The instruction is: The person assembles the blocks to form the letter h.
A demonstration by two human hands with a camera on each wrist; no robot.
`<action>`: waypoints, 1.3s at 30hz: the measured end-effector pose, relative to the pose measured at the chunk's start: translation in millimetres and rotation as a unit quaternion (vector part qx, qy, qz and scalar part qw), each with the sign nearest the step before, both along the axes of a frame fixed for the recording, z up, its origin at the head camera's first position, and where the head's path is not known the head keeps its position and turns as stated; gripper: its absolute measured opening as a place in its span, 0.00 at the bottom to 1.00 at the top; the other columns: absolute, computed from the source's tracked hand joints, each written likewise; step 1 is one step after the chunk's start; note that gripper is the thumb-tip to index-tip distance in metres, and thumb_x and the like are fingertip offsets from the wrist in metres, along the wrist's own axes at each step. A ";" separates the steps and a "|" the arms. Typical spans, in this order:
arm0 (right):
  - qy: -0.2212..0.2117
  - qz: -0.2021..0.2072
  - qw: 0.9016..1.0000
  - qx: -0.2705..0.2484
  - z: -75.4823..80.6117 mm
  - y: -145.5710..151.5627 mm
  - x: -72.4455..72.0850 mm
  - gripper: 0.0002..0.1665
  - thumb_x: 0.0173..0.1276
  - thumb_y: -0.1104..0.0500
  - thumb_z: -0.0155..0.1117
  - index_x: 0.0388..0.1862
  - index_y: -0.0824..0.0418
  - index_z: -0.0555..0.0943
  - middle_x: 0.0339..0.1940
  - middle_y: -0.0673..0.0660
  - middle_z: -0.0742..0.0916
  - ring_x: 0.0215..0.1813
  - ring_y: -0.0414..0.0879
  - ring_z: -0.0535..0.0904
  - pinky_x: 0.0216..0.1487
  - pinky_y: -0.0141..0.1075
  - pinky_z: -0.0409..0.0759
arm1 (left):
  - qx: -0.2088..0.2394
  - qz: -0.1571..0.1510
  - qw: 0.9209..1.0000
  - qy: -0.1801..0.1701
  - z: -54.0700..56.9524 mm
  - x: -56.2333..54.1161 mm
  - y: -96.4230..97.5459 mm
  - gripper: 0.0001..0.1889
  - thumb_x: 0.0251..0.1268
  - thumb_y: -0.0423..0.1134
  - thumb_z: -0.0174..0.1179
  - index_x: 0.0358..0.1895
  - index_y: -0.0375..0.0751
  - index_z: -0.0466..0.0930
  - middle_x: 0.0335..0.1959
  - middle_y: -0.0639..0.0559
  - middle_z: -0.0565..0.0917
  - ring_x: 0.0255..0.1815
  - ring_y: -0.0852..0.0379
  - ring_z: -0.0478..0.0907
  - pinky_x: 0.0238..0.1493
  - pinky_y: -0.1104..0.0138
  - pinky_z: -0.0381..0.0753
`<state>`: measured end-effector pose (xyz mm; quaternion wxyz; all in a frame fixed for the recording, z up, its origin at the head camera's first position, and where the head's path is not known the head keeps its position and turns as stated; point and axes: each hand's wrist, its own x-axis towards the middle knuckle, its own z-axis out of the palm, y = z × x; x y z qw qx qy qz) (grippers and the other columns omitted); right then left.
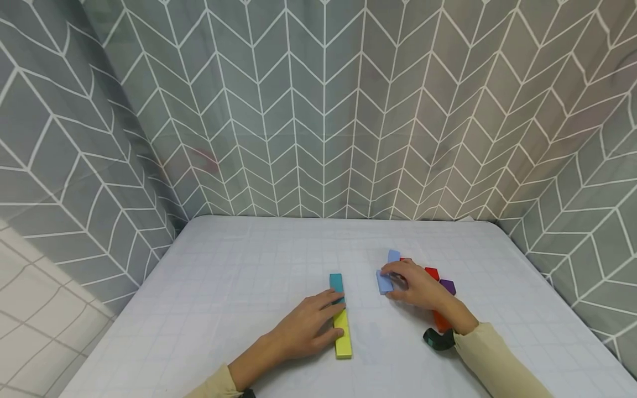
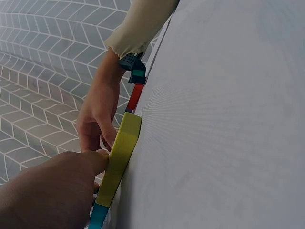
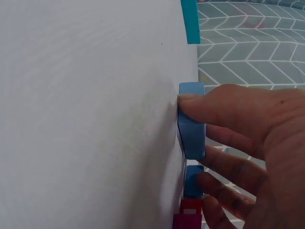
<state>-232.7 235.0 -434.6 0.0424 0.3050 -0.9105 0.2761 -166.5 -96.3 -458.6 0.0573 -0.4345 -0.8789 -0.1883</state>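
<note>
My left hand [image 1: 311, 326] lies across a line of blocks left of the table's middle. Its fairly straight fingers touch a teal block [image 1: 335, 282], and its thumb rests on the long yellow block [image 1: 343, 349] joined end to end with it. In the left wrist view the thumb presses against the side of the yellow block [image 2: 121, 152]. To the right, my right hand [image 1: 420, 284] pinches a light blue block [image 1: 383, 283] between thumb and fingers. The right wrist view shows that light blue block [image 3: 192, 136] under the thumb, close to the table surface.
A second light blue block [image 1: 393, 255] lies just beyond the right hand. Red [image 1: 432, 272], purple [image 1: 448, 286] and orange-red [image 1: 441, 321] blocks sit around the right wrist, partly covered by it. Patterned grey curtains [image 1: 318, 110] hang behind the white table [image 1: 239, 260].
</note>
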 end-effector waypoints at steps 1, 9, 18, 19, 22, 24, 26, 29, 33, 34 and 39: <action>-0.002 -0.003 1.000 -0.002 -0.3 0.0 0.1 0.26 0.59 0.63 0.81 0.56 0.59 0.84 0.56 0.56 0.85 0.61 0.59 0.75 0.64 0.60 0.75 | 0.000 0.000 1.000 0.000 0.3 0.2 0.2 0.31 0.82 0.57 0.51 0.74 0.39 0.74 0.77 0.47 0.68 0.79 0.48 0.60 0.73 0.51 0.68; 0.002 0.000 1.000 -0.025 -1.7 3.8 0.3 0.25 0.59 0.62 0.82 0.55 0.60 0.84 0.55 0.58 0.85 0.57 0.58 0.78 0.61 0.61 0.77 | -0.004 0.005 1.000 0.002 0.4 0.6 2.5 0.30 0.82 0.57 0.51 0.74 0.39 0.73 0.77 0.48 0.68 0.80 0.48 0.60 0.73 0.52 0.68; 0.013 0.004 0.999 -0.041 0.8 4.1 -2.0 0.26 0.59 0.64 0.81 0.56 0.61 0.83 0.56 0.58 0.85 0.51 0.54 0.80 0.55 0.53 0.83 | -0.007 0.008 1.000 0.013 0.5 0.0 2.0 0.30 0.82 0.57 0.52 0.73 0.39 0.74 0.77 0.48 0.68 0.79 0.48 0.60 0.73 0.52 0.68; 0.015 0.004 0.999 -0.043 1.0 4.0 -2.3 0.26 0.59 0.64 0.81 0.56 0.60 0.83 0.55 0.58 0.85 0.50 0.53 0.80 0.54 0.51 0.83 | -0.007 0.008 1.000 0.015 0.6 -0.1 2.0 0.30 0.82 0.57 0.52 0.73 0.39 0.74 0.77 0.48 0.68 0.79 0.48 0.60 0.73 0.52 0.68; 0.018 0.003 0.998 -0.052 1.8 3.6 -2.5 0.25 0.59 0.65 0.81 0.56 0.60 0.84 0.53 0.56 0.85 0.46 0.52 0.79 0.49 0.46 0.82 | -0.006 0.007 1.000 0.017 0.8 -0.1 1.8 0.30 0.82 0.57 0.52 0.73 0.39 0.74 0.77 0.47 0.68 0.79 0.48 0.61 0.72 0.51 0.68; 0.017 0.003 0.998 -0.056 2.3 3.5 -2.3 0.25 0.59 0.65 0.80 0.56 0.59 0.84 0.51 0.55 0.85 0.44 0.52 0.78 0.46 0.42 0.81 | -0.005 0.006 1.000 0.016 0.7 0.0 1.7 0.30 0.82 0.57 0.52 0.73 0.39 0.74 0.77 0.47 0.68 0.79 0.48 0.60 0.73 0.51 0.68; 0.015 0.000 0.998 -0.061 3.8 3.1 -1.3 0.25 0.58 0.65 0.80 0.55 0.59 0.84 0.49 0.54 0.84 0.42 0.52 0.77 0.43 0.40 0.80 | -0.004 0.006 1.000 0.015 0.4 0.2 1.6 0.30 0.82 0.57 0.52 0.73 0.39 0.74 0.77 0.47 0.68 0.79 0.48 0.60 0.72 0.51 0.68; 0.014 0.000 0.997 -0.069 5.8 2.9 -0.2 0.26 0.58 0.66 0.80 0.56 0.60 0.84 0.49 0.54 0.85 0.41 0.53 0.76 0.40 0.39 0.78 | -0.005 0.007 1.000 0.013 0.4 0.6 1.7 0.30 0.81 0.57 0.52 0.74 0.39 0.74 0.77 0.48 0.68 0.80 0.48 0.60 0.73 0.51 0.68; 0.019 0.001 0.997 -0.073 8.0 2.1 0.3 0.26 0.59 0.66 0.81 0.56 0.61 0.84 0.52 0.55 0.86 0.43 0.56 0.78 0.43 0.44 0.81 | -0.007 0.009 1.000 0.010 1.0 0.9 2.2 0.30 0.81 0.57 0.52 0.74 0.39 0.74 0.77 0.48 0.68 0.80 0.48 0.60 0.72 0.51 0.68; 0.020 0.001 0.997 -0.072 8.8 1.8 0.2 0.26 0.59 0.65 0.81 0.56 0.61 0.83 0.53 0.56 0.86 0.44 0.56 0.79 0.45 0.46 0.81 | -0.007 0.010 1.000 0.010 1.1 0.9 2.2 0.30 0.81 0.57 0.52 0.74 0.39 0.74 0.77 0.48 0.68 0.80 0.48 0.60 0.72 0.51 0.68; 0.018 -0.006 0.997 -0.071 11.8 -1.0 -0.7 0.26 0.59 0.64 0.81 0.57 0.61 0.83 0.56 0.57 0.86 0.52 0.56 0.81 0.54 0.56 0.81 | -0.008 0.010 1.000 0.009 1.6 0.9 2.4 0.30 0.81 0.57 0.52 0.73 0.39 0.74 0.77 0.48 0.68 0.80 0.49 0.60 0.72 0.51 0.69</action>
